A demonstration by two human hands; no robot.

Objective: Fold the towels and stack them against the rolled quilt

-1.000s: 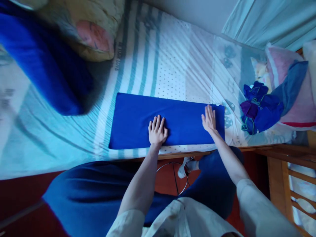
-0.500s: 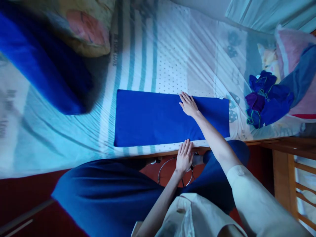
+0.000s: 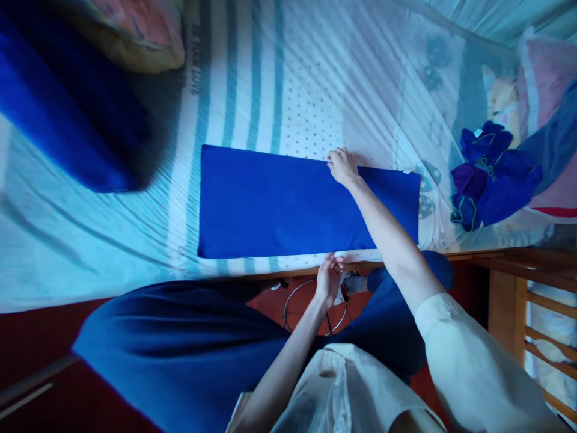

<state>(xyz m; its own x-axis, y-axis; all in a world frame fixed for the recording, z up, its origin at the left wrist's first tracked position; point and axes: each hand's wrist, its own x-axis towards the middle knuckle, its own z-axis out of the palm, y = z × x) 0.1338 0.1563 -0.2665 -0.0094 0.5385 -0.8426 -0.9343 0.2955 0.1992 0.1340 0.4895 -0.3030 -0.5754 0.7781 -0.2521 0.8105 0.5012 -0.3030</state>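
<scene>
A long, flat blue folded cloth [image 3: 265, 201] lies on the bed near its front edge, with a small white tag at its far right. At the cloth's far long edge, my right hand [image 3: 343, 166] has its fingers curled and closed on that edge. My left hand [image 3: 329, 279] is by the near long edge, just over the bed's rim. Its fingers are bent together close to the cloth's border, and whether fabric lies between them cannot be made out. My right forearm crosses above the cloth's right part and hides some of it.
A dark blue bundle [image 3: 76, 108] stands at the left beside a patterned pillow [image 3: 144, 36]. On the right, a crumpled heap of blue and purple clothes [image 3: 496, 174] rests against a pink pillow [image 3: 541, 78]. A wooden bed rail [image 3: 505, 307] is at the lower right.
Both hands were flat with fingers stretched, the right on the cloth and the left at its near edge. Now their fingers are curled at the two long edges. The view has shifted slightly.
</scene>
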